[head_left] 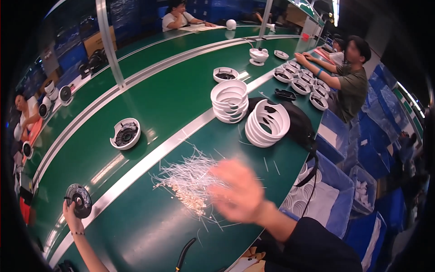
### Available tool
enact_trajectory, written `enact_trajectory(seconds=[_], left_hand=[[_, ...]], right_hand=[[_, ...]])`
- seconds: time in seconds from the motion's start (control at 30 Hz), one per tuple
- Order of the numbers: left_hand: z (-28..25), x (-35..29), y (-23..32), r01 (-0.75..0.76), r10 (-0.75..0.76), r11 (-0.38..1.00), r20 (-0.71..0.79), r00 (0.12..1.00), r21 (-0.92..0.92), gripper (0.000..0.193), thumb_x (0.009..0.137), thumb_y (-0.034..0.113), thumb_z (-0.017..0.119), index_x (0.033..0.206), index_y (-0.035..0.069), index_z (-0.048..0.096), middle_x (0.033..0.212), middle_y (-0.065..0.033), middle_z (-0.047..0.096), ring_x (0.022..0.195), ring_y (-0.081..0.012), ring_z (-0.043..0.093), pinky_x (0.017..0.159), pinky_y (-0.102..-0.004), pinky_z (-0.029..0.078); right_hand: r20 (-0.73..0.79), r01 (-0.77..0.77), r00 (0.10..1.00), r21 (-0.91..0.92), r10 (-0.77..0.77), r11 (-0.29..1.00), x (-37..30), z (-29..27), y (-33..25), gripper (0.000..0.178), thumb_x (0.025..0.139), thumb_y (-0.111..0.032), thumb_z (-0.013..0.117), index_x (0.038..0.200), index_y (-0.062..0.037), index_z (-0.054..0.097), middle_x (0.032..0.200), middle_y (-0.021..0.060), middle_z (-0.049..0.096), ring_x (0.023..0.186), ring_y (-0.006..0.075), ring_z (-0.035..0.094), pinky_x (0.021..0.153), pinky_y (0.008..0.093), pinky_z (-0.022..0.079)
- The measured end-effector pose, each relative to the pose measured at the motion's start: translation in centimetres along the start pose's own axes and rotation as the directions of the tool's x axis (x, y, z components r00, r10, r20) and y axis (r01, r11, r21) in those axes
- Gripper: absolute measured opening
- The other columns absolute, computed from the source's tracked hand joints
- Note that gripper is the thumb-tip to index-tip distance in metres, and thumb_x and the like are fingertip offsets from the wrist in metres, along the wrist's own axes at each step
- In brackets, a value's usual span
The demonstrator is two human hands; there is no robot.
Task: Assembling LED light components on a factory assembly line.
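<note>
At the left, my left hand (72, 218) grips a round black plastic part (79, 202) with a hole in its middle, holding it up over the green belt. My right hand (239, 192) is over the right side of a pile of thin white wires (188, 174). Motion smears its fingers, so whether they hold anything cannot be made out. Small cream-coloured connectors (192, 204) lie heaped at the near end of the wires. Pliers or cutters with a dark, curved handle (185, 254) lie near the table's front edge.
Two stacks of white rings (267, 123) (229, 102) stand beyond the pile. White housings with black insides (125, 134) (225, 74) sit on the belt. A co-worker (355, 77) sits at the right behind several more housings. Blue bins (335, 213) flank the table's right side.
</note>
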State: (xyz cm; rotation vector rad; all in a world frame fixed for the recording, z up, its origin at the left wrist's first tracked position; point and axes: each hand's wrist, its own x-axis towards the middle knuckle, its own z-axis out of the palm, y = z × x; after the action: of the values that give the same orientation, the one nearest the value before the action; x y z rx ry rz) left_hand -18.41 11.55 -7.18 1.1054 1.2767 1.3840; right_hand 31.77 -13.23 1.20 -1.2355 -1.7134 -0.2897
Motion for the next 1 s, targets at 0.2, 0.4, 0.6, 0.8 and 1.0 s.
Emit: enact_trajectory(seconds=[0.2,0.4,0.6,0.8,1.0], left_hand=[[11.0,-9.6,1.1,0.294,-0.17,0.915,0.393,0.903,-0.278,0.045,0.072,0.003,0.05,0.117,-0.001,0.047,0.106,-0.0086,0.056,0.098,-0.0194,0.054,0.089,-0.0318,0.044],[14.5,-14.6,1.1,0.372,-0.216,0.897,0.499,0.839,-0.238,0.041,0.077,0.005,0.048,0.117,-0.003,0.046,0.107,-0.0108,0.057,0.098,-0.0191,0.055,0.089,-0.0307,0.043],[11.8,-15.8,-0.4,0.441,-0.278,0.785,0.39,0.878,-0.434,0.03,0.087,0.018,0.047,0.111,0.0,0.051,0.106,-0.0098,0.059,0.097,-0.0192,0.057,0.087,-0.0333,0.046],[11.7,-16.6,-0.3,0.447,-0.267,0.703,0.378,0.887,-0.553,0.031,0.089,0.024,0.046,0.108,0.0,0.054,0.104,-0.0101,0.06,0.093,-0.0192,0.059,0.082,-0.0333,0.049],[12.2,-16.4,-0.8,0.464,-0.183,0.66,0.473,0.862,-0.59,0.036,0.09,0.028,0.043,0.11,-0.001,0.053,0.1,-0.0085,0.061,0.084,-0.0142,0.058,0.079,-0.0311,0.049]], right_hand=[[-0.136,-0.254,0.967,-0.562,0.215,0.787,-1.2,-7.0,11.8,0.031,0.069,-0.017,0.068,0.093,0.0013,0.06,0.1,0.0146,0.06,0.097,0.0326,0.053,0.085,0.0394,0.042],[-0.075,-0.412,0.901,-0.456,0.428,0.789,-1.4,-4.5,15.8,0.021,0.075,-0.022,0.064,0.084,-0.0027,0.062,0.081,0.0144,0.063,0.078,0.0304,0.06,0.072,0.0372,0.046],[-0.092,-0.456,0.872,-0.51,0.48,0.729,0.3,-5.0,15.3,0.026,0.074,-0.023,0.068,0.086,0.0008,0.065,0.072,0.014,0.065,0.068,0.0209,0.065,0.065,0.0296,0.049],[-0.011,-0.345,0.897,-0.64,0.441,0.686,0.8,-5.8,16.9,0.021,0.077,-0.02,0.062,0.075,0.0008,0.065,0.064,0.0167,0.061,0.059,0.0292,0.061,0.059,0.0363,0.046],[-0.19,-0.323,0.944,-0.383,0.268,0.865,4.0,-4.6,7.6,0.016,0.082,-0.012,0.059,0.078,0.0027,0.062,0.067,0.0112,0.062,0.062,0.0187,0.06,0.057,0.029,0.045]])
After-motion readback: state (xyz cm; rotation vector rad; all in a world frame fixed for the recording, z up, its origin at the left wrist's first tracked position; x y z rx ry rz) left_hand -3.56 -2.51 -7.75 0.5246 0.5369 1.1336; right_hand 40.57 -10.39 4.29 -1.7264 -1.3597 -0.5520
